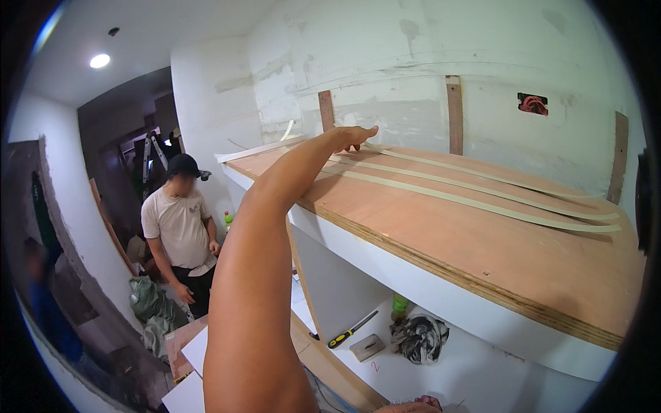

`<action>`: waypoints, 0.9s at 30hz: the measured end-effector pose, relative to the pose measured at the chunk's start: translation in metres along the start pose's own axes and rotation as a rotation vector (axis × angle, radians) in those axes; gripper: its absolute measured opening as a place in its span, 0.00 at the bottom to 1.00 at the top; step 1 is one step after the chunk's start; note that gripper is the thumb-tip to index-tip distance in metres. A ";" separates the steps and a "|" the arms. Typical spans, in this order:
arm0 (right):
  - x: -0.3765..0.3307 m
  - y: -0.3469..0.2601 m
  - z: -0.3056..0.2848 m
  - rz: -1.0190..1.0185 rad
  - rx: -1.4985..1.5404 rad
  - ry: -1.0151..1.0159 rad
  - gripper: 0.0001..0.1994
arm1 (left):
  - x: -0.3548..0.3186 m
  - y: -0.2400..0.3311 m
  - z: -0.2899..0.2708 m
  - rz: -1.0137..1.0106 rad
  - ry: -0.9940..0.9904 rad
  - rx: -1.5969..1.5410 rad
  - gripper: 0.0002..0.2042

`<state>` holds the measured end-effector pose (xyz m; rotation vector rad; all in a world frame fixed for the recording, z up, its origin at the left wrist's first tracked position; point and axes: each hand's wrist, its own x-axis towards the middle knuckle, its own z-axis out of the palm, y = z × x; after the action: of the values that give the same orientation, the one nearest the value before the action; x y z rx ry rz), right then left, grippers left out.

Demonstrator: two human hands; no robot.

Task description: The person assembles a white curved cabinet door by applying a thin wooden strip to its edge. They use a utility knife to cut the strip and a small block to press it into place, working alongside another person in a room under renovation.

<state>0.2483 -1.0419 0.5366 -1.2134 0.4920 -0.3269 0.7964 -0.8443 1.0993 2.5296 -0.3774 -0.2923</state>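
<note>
My left arm reaches up and across a plywood-topped counter [413,230]. My left hand [354,138] is over its far side, with a finger stretched out and others bent underneath. Close by its fingers is the left end of a long pale edging strip [454,167]. Two more such strips, a middle one [482,189] and a near one [468,198], run lengthwise along the plywood. Only a sliver of my right hand [412,407] shows at the bottom edge, its fingers curled; whatever they hold is hidden.
Under the counter lie a black-and-yellow hand tool [352,329], a grey rectangular block [368,347], a crumpled cloth [420,339] and a green bottle [399,305]. A person in a cap [180,224] stands at left, near sacks [155,306]. Wood battens [454,113] stand against the wall.
</note>
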 end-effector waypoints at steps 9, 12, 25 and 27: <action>-0.014 -0.058 0.031 0.005 0.089 0.069 0.12 | 0.026 -0.001 -0.011 0.197 0.218 -0.481 0.26; 0.012 -0.029 0.023 0.086 -0.025 0.017 0.11 | 0.029 0.009 -0.061 0.487 0.597 -0.880 0.08; -0.025 -0.098 0.213 -0.054 -0.177 -0.703 0.14 | -0.366 -0.267 0.151 0.700 1.275 -0.539 0.09; -0.053 -0.089 0.249 0.017 -0.137 -0.913 0.14 | -0.502 -0.303 0.184 0.471 1.492 -0.374 0.11</action>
<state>0.3364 -0.8432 0.6968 -1.3463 -0.2725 0.2904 0.3356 -0.5285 0.8430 1.5951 -0.2235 1.4466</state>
